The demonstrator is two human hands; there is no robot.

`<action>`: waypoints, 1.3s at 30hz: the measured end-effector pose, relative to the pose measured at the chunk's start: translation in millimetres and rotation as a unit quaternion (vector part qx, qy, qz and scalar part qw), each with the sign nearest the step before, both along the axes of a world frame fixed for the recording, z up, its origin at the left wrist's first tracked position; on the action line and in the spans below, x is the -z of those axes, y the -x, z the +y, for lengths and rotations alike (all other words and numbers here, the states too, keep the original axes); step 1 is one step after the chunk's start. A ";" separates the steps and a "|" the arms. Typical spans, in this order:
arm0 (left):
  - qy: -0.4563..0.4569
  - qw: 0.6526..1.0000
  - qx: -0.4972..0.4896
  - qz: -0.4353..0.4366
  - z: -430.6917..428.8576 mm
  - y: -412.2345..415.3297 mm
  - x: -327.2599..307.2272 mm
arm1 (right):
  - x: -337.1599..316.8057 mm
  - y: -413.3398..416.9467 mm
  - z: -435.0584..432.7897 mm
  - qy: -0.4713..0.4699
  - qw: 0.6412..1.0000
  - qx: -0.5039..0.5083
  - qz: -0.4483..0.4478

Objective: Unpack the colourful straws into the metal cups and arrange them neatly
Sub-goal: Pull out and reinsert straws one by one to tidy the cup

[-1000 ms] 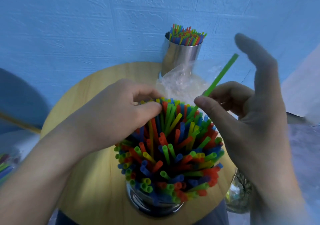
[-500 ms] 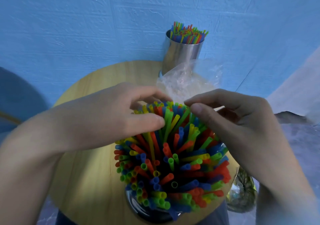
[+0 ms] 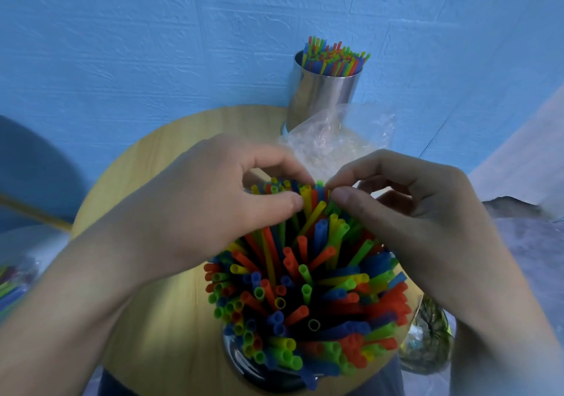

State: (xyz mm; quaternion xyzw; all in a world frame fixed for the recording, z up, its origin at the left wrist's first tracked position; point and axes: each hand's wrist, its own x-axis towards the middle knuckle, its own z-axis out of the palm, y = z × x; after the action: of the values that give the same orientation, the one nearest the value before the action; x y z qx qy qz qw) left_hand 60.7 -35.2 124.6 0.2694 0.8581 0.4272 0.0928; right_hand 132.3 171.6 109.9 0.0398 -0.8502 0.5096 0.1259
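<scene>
The left hand (image 3: pixel 195 212) and right hand (image 3: pixel 427 215) each pinch the straws (image 3: pixel 305 288) at their tops, likely to bunch them up neatly. The straws fan out of the metal cup (image 3: pixel 253 374) at the table's (image 3: pixel 152 304) near edge.

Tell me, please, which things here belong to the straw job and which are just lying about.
Belonging to the job:
- left hand and right hand, both pinching straws
- near metal cup holding them
- far metal cup, also filled
- clear plastic bag, probably the packaging

Just lying about:
- patterned glass vessel at the right
- round wooden table, merely the support
</scene>
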 end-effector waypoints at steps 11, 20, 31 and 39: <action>0.051 0.997 -0.019 0.060 6.9 0.9 -1.7 | 0.3 -1.1 -0.3 0.018 0.999 -0.015 -0.025; 0.054 0.987 -0.014 0.153 6.9 -3.4 -5.6 | 5.2 -0.4 0.5 0.038 0.999 -0.027 0.021; -0.107 0.992 -0.003 0.071 11.1 2.9 -5.8 | 4.8 -4.5 1.7 0.057 0.995 -0.067 0.048; -0.101 0.985 -0.007 0.138 10.9 1.0 -4.7 | 7.5 -2.0 0.8 0.050 0.996 -0.058 0.053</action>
State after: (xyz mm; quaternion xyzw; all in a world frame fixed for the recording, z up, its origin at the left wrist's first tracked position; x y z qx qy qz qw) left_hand 59.7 -24.3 129.2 0.3280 0.8168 0.4712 -0.0566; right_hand 134.3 172.4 102.3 0.1093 -0.8121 0.5551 0.1429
